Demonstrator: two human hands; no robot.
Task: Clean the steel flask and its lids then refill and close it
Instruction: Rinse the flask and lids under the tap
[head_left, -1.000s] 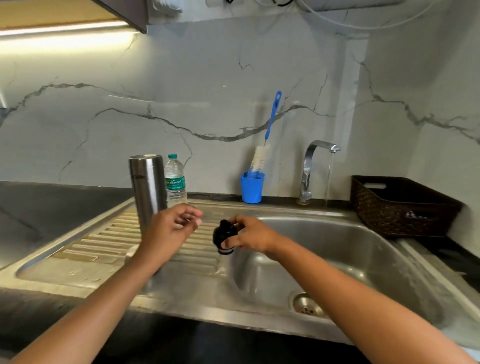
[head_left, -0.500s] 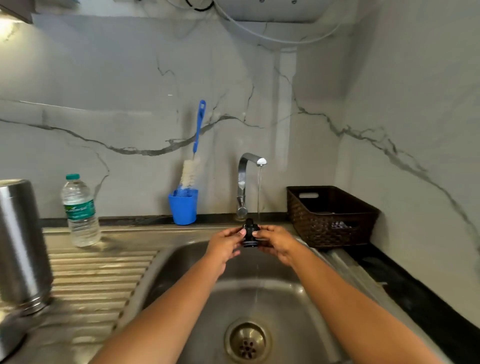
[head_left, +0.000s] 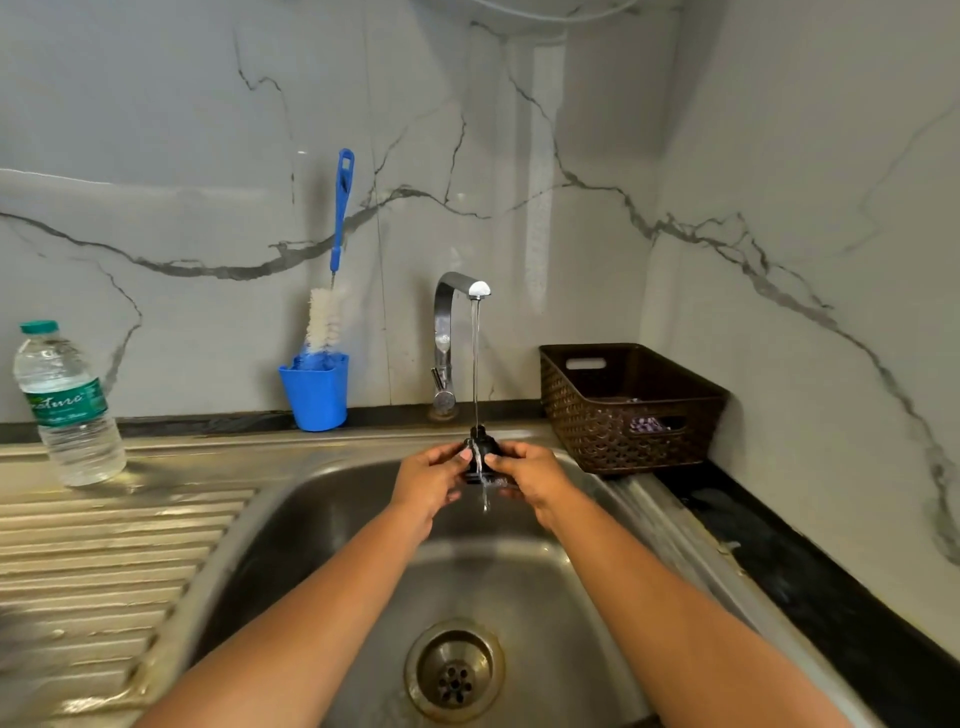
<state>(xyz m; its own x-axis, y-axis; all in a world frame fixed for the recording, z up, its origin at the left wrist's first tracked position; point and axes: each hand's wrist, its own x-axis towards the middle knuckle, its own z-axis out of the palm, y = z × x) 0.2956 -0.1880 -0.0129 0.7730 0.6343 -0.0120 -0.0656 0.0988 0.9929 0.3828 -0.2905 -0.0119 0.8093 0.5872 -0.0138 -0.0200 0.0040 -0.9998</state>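
Observation:
A small black flask lid (head_left: 481, 450) is held over the steel sink basin (head_left: 332, 525), directly under the running tap (head_left: 453, 291). My left hand (head_left: 432, 480) grips its left side and my right hand (head_left: 530, 475) grips its right side. A thin stream of water falls onto the lid and runs off below it. The steel flask is out of view.
A plastic water bottle (head_left: 67, 402) stands at the left on the ribbed drainboard (head_left: 104, 561). A blue cup (head_left: 315, 391) holding a bottle brush (head_left: 332, 260) sits against the wall. A brown woven basket (head_left: 628, 405) stands right of the tap. The drain (head_left: 455, 670) lies below.
The view has shifted right and closer, and the flask has left the frame. Both hands carried the lid from the drainboard edge to under the tap, where water now hits it.

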